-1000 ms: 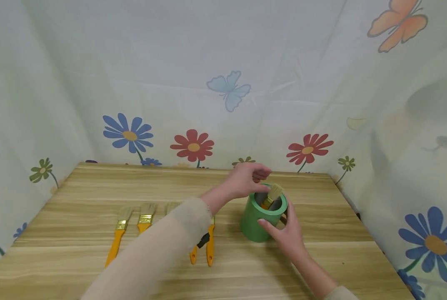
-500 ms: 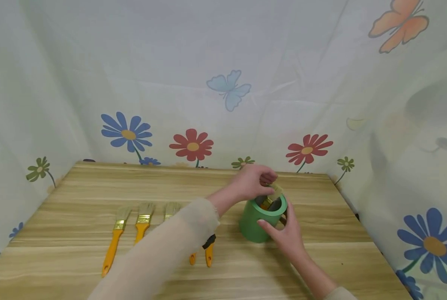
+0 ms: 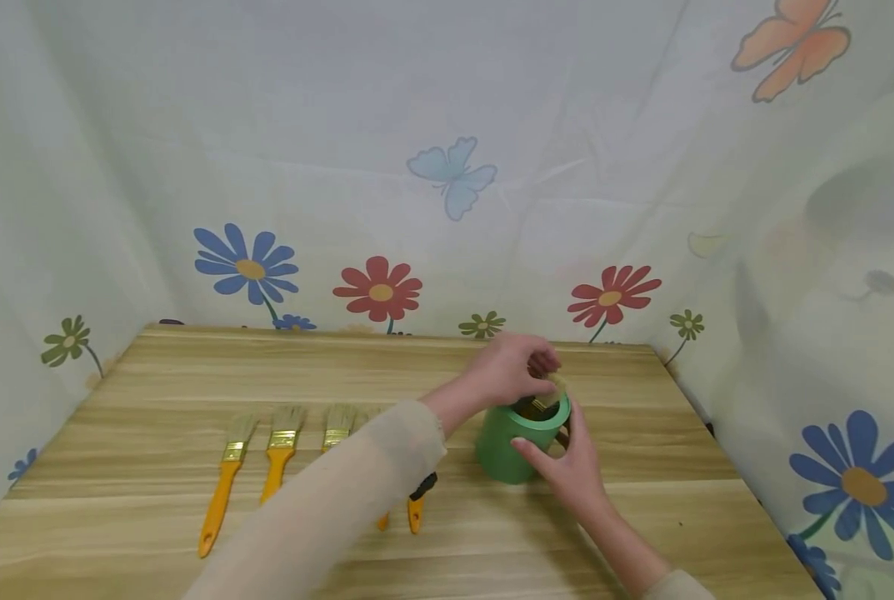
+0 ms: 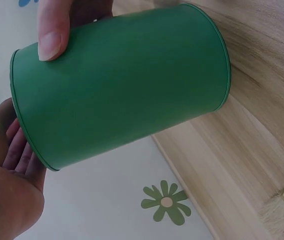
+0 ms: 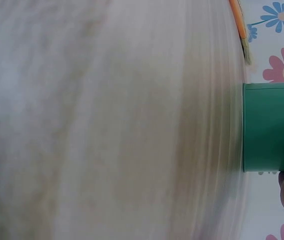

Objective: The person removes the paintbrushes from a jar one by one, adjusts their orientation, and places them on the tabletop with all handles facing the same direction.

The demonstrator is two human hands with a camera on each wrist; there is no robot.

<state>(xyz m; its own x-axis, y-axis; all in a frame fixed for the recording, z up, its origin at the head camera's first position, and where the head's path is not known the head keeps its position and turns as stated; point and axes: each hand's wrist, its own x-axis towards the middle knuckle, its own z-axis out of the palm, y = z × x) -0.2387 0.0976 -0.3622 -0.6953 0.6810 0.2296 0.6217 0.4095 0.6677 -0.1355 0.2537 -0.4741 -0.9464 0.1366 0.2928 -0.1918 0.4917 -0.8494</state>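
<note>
In the head view a green can (image 3: 512, 450) stands upright on the wooden table, right of centre. My right hand (image 3: 572, 471) grips its right side; the thumb lies across the front. Over the can's mouth is my left hand (image 3: 510, 367), its curled fingers and thumb at the bristles of a paintbrush (image 3: 556, 387) that stands bristles-up in the can. Part of that brush is covered by the thumb, and its handle is out of sight inside. The left wrist view shows the can's wall (image 4: 126, 85) close up, with my left hand (image 4: 11, 185) at the rim.
Several orange-handled paintbrushes lie in a row on the wooden table (image 3: 117, 467); the leftmost brush (image 3: 220, 500) is fully visible. My left sleeve (image 3: 342, 500) covers parts of others. A flower-printed cloth (image 3: 304, 167) hangs behind the table.
My left hand has moved slightly right and down over the can's mouth, now covering more of the brush's bristles. The right hand keeps its grip on the can.
</note>
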